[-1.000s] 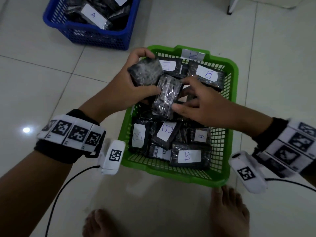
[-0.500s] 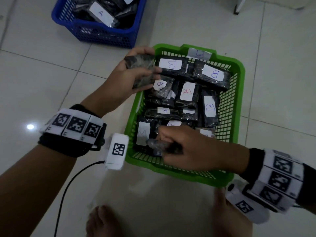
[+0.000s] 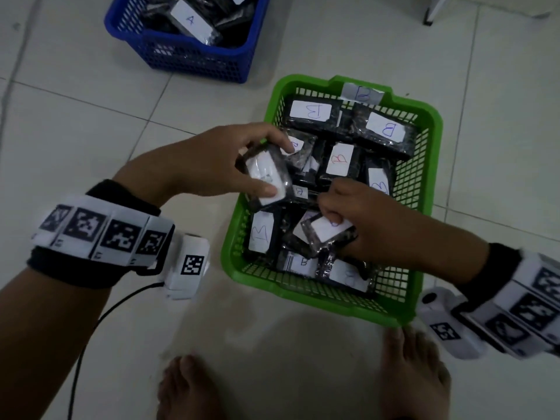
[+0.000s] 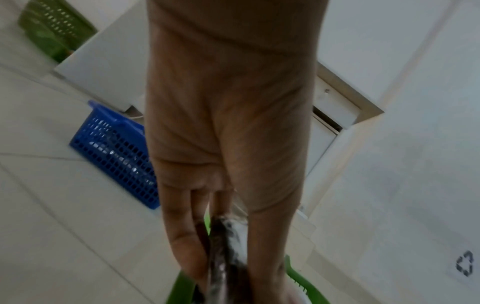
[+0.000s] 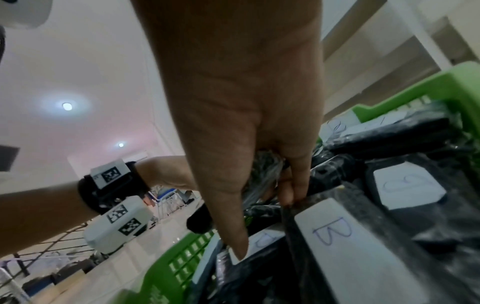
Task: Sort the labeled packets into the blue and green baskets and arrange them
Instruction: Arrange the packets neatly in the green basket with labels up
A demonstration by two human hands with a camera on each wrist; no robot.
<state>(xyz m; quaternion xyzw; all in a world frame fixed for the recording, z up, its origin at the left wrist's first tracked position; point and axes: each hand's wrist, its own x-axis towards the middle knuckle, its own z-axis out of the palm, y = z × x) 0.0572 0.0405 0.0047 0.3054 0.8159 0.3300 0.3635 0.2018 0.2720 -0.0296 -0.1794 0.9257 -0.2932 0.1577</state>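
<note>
1. Head view: the green basket (image 3: 424,225) sits on the tiled floor (image 3: 75,131), its near rim just ahead of two bare feet (image 3: 415,368). The blue basket (image 3: 194,59) stands well apart at upper left, with bare tile between them and to the left.
2. Head view: the left hand (image 3: 212,162) grips a packet (image 3: 266,177) over the basket's left rim, its long axis running near to far, label up. The right hand (image 3: 372,225) pinches a second packet (image 3: 328,231) low inside the basket, tilted, its long axis crosswise.
3. Left wrist view: fingers (image 4: 184,236) and thumb clamp the packet (image 4: 223,257) edge-on; the blue basket (image 4: 116,152) lies left.
4. Right wrist view: the right hand (image 5: 246,144) curls round crinkled wrap amid B-labelled packets (image 5: 337,236); the green rim (image 5: 166,273) is close below.
</note>
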